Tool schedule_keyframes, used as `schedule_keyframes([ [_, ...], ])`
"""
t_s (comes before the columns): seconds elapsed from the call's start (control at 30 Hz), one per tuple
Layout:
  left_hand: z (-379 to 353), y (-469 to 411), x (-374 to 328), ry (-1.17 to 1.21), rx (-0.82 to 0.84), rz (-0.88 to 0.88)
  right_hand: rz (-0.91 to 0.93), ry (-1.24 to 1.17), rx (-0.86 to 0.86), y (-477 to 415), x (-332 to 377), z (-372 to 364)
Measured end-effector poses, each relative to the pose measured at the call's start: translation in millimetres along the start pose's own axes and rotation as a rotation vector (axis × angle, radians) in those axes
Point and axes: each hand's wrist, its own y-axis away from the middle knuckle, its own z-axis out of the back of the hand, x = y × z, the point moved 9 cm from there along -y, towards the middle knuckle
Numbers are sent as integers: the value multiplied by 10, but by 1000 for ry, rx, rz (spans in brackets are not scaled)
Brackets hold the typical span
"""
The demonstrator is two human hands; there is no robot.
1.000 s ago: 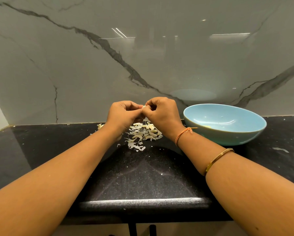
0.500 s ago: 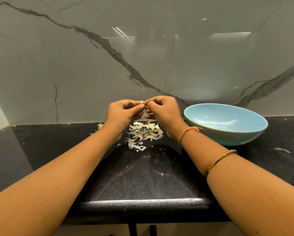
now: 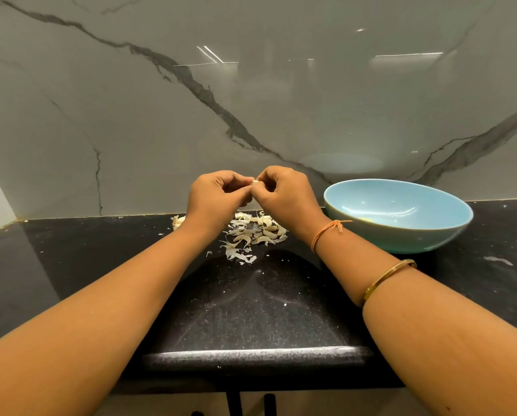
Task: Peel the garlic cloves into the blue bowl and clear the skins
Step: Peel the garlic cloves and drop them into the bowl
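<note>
A small pale garlic clove (image 3: 254, 182) is pinched between the fingertips of my left hand (image 3: 216, 199) and my right hand (image 3: 284, 195), held above the black counter. Only a sliver of the clove shows between the fingers. Under the hands lies a heap of papery garlic skins (image 3: 255, 234). The blue bowl (image 3: 401, 235) stands to the right of my right wrist, with a bit of yellowish peeled garlic (image 3: 366, 219) visible inside near its front wall.
A bit of garlic or skin (image 3: 177, 221) lies left of my left wrist, by the marble back wall (image 3: 161, 115). Small skin flecks dot the black counter (image 3: 71, 265), one larger at the right (image 3: 498, 260). The counter's front edge (image 3: 251, 354) runs below my forearms.
Both hands have risen slightly and stayed together on the clove; my fingers have shifted their pinch on it. The bowl and the skin heap have not moved.
</note>
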Motion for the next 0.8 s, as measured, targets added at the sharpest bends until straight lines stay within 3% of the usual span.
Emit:
schedule_keyframes([
  [0.3,-50,15,-75,-157,42,-91,165,376,120,2,142,-85],
  [0.8,-86,31,86,123,68,129,299,529,158,43,225,-168],
])
